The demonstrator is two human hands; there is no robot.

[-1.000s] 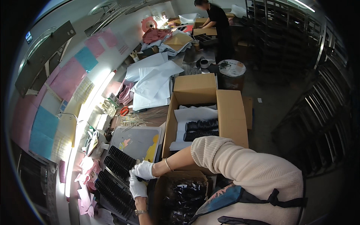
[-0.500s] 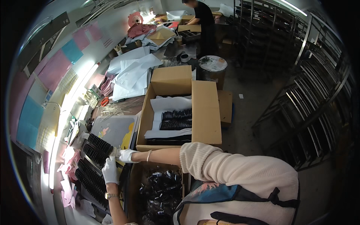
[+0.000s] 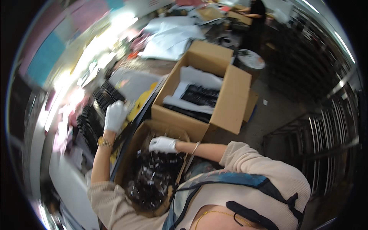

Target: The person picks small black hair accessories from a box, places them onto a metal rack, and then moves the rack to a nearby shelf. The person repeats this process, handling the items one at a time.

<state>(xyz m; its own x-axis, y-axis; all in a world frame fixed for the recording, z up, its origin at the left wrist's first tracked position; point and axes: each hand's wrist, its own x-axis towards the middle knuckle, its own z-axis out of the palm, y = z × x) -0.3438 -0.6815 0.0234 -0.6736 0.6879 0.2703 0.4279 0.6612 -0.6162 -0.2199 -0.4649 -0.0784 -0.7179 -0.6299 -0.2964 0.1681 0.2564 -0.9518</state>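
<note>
My left hand [image 3: 115, 116], in a white glove, is held with curled fingers beside rows of black ribbed pieces [image 3: 104, 97] on the workbench. Whatever it may grip is hidden. My right hand [image 3: 162, 145], also gloved in white, hovers over the far part of an open cardboard box [image 3: 123, 163]. Its fingers are bunched and bent down, and I cannot see what is in them. Below it, a heap of shiny black pieces [image 3: 153, 172] fills that box; their exact kind is blurred.
Beyond stands a larger carton [image 3: 184, 120], flaps open, with white sheets and black bundles inside. White sheets [image 3: 168, 40] cover the far bench. A round drum [image 3: 251, 59] stands behind the carton, racks [image 3: 326, 132] at the right. A person [image 3: 256, 17] works far back.
My right hand has left the ribbed rows and moved right, over the box of black pieces. My left hand stays near the rows, no longer beside the right. The view has turned and is blurred.
</note>
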